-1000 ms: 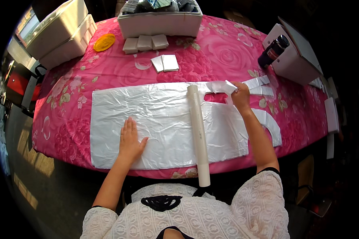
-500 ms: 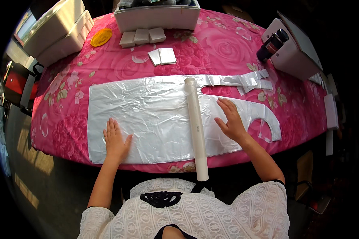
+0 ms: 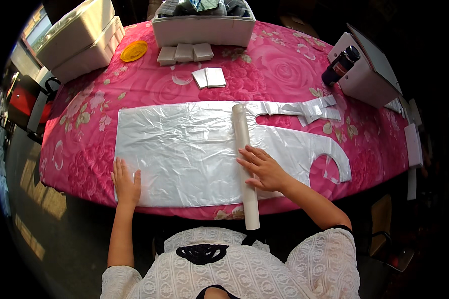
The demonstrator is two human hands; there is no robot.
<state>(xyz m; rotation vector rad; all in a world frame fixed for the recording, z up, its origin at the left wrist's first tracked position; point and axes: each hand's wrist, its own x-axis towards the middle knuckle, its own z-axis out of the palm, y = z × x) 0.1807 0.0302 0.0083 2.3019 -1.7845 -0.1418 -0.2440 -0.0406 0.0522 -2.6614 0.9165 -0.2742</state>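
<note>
A shiny white plastic apron point(image 3: 184, 149) lies spread on the table, its neck loop to the right and its strips trailing at the far right. Across it rests a long pale tube point(image 3: 251, 204), whose near end juts past the table edge. My left hand point(image 3: 126, 183) is flat on the apron's near left corner, fingers stretched out. With its fingers apart, my right hand point(image 3: 261, 169) lies over the middle of the tube and covers part of it; the fingers are not wrapped round it.
A pink floral tablecloth point(image 3: 279, 65) covers the table. Several folded white packets point(image 3: 184, 53) sit before a white foam box point(image 3: 204, 31). At the far left are a yellow plastic dish point(image 3: 134, 51) and stacked foam boxes point(image 3: 92, 55). A dark bottle point(image 3: 340, 66) stands by a white box point(image 3: 364, 79) at right.
My left hand has slid left to the apron's edge. My right hand has moved left and nearer, from beside the tube onto it. The tube has barely moved.
</note>
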